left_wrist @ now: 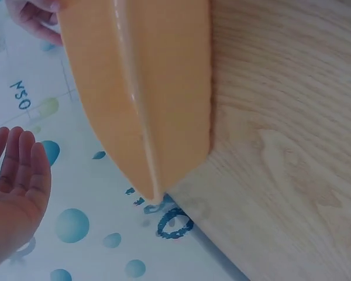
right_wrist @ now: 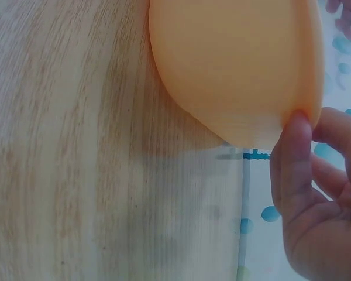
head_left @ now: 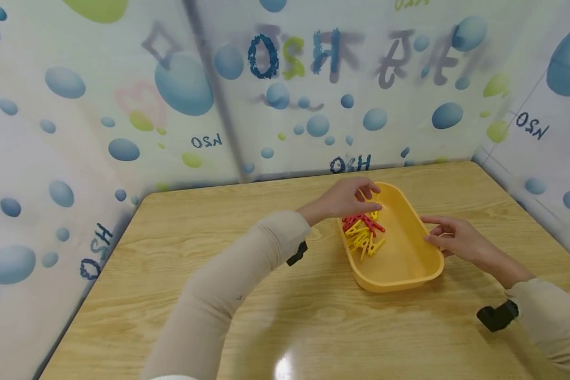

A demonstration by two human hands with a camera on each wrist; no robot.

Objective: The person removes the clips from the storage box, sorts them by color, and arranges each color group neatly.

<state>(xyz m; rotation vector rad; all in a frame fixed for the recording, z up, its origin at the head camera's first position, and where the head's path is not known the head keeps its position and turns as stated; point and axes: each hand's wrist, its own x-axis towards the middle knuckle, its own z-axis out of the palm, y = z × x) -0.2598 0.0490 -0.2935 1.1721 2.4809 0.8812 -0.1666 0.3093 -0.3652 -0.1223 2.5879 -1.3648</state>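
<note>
A yellow plastic basin (head_left: 393, 287) stands on the wooden table, with red clothespins (head_left: 361, 219) and yellow clothespins (head_left: 361, 240) heaped along its left side. My left hand (head_left: 349, 198) hovers over the far left rim, close above the pile. Its fingers are loosely extended in the left wrist view, and nothing lies between them. At the basin's right side, my right hand (head_left: 458, 240) pinches the rim between thumb and fingers, as the right wrist view also shows. Only the basin's outer wall (left_wrist: 169, 88) appears in the left wrist view; its contents are hidden there.
Wood-grain tabletop (head_left: 199, 237) surrounds the basin on all sides. A white curtain-like backdrop (head_left: 275, 116) with blue and green dots rises behind the table and along both sides. Black wrist devices (head_left: 497, 315) sit at both cuffs.
</note>
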